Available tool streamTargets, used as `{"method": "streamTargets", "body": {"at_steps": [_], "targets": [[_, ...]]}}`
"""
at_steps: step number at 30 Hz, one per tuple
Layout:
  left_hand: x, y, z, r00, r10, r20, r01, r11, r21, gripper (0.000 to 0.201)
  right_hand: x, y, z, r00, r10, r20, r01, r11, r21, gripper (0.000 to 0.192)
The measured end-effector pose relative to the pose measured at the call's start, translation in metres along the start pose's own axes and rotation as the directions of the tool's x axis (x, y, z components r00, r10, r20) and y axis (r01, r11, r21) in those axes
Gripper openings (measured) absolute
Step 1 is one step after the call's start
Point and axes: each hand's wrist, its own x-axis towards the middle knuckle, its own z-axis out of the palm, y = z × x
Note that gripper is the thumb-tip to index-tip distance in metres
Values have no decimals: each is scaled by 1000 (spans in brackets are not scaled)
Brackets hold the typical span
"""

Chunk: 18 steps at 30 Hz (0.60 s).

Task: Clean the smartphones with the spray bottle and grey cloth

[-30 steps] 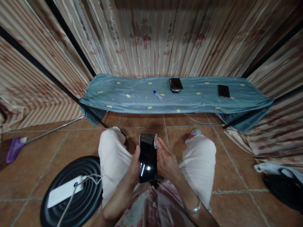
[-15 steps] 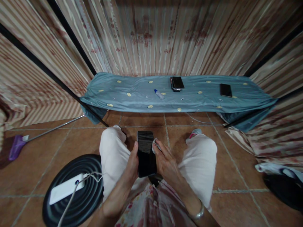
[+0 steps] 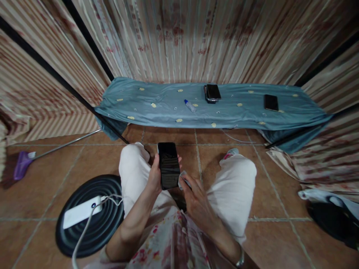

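Note:
My left hand (image 3: 155, 175) grips a black phone (image 3: 168, 165) with a dark screen, held above my lap between my knees in white trousers. My right hand (image 3: 195, 194) sits just right of the phone's lower edge and pinches a small pale cloth (image 3: 183, 176) against it. Ahead, a low table under a blue-grey cover (image 3: 157, 112) carries a small bottle with a blue cap (image 3: 190, 105), a stack of dark phones (image 3: 212, 92) and a single dark phone (image 3: 271, 102).
A black round stool (image 3: 92, 220) at my left holds a white power bank (image 3: 82, 212) with a cable. A purple-headed mop (image 3: 22, 165) lies on the tiled floor at far left. A dark bag (image 3: 331, 220) sits at right. Striped curtains surround the space.
My left hand has carried the phone forward and up, away from my lap. My right hand stayed lower, now at the phone's bottom corner instead of along its side.

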Motion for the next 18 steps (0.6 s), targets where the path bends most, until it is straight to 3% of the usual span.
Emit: {"method": "streamTargets", "body": {"at_steps": [7, 18], "targets": [[10, -1, 7, 997, 67, -44, -70, 995, -72, 65, 3, -15, -2, 999, -32, 20, 34, 997, -68, 51], [11, -10, 14, 994, 105, -32, -105, 994, 15, 59, 11, -29, 2, 990, -139, 33, 140, 990, -28, 52]]}}
